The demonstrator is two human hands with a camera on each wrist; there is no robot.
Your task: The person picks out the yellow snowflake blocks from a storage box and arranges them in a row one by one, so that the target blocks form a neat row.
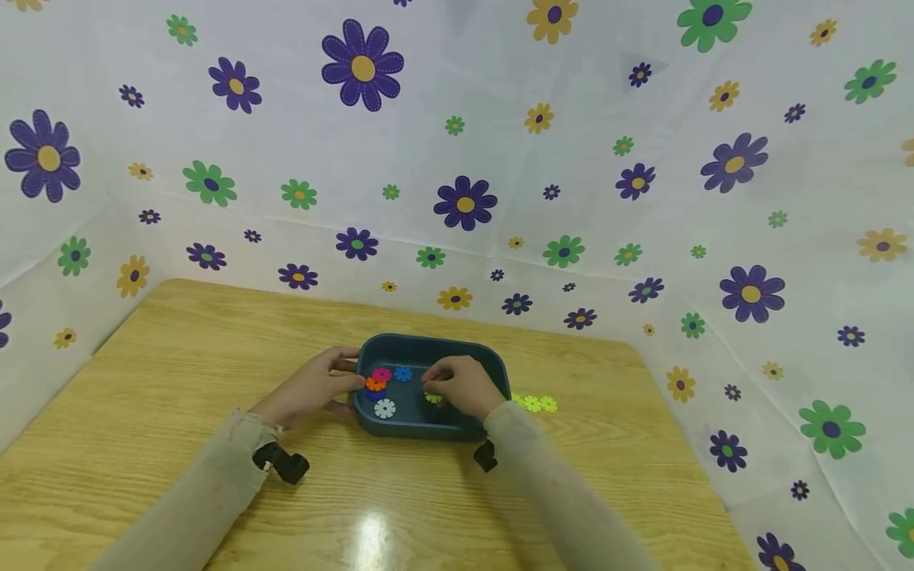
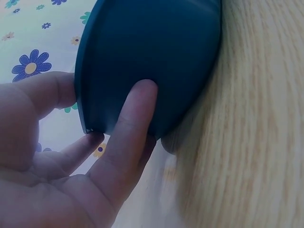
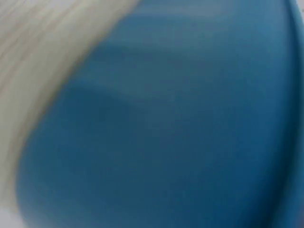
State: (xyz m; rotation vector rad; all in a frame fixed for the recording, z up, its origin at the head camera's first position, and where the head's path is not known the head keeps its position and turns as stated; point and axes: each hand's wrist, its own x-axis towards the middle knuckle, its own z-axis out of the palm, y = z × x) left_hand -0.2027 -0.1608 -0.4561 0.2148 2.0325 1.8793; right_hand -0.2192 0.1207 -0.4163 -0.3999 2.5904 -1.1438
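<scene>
A dark teal plastic tray [image 1: 428, 432] sits on the table, holding several small flower-shaped discs. My left hand [image 1: 321, 386] grips its left end; in the left wrist view the thumb [image 2: 142, 95] presses the outer wall while other fingers reach the rim. Inside the tray, my right hand [image 1: 460, 385] has its fingers bent and pinches a yellow-green flower disc [image 1: 433, 397], partly hidden by the hand. Toward the tray's left end lie a pink disc [image 1: 382, 374], an orange disc [image 1: 374, 384], a dark blue disc [image 1: 375, 395], a blue disc [image 1: 403, 373] and a white disc [image 1: 385, 408].
Just right of the tray, yellow-green discs [image 1: 531, 404] lie in a short row on the wooden table [image 1: 343, 507]. Flower-printed white cloth [image 1: 414, 151] stands behind the table and along its sides. In the right wrist view the tray's wall [image 3: 156, 123] fills most of the picture.
</scene>
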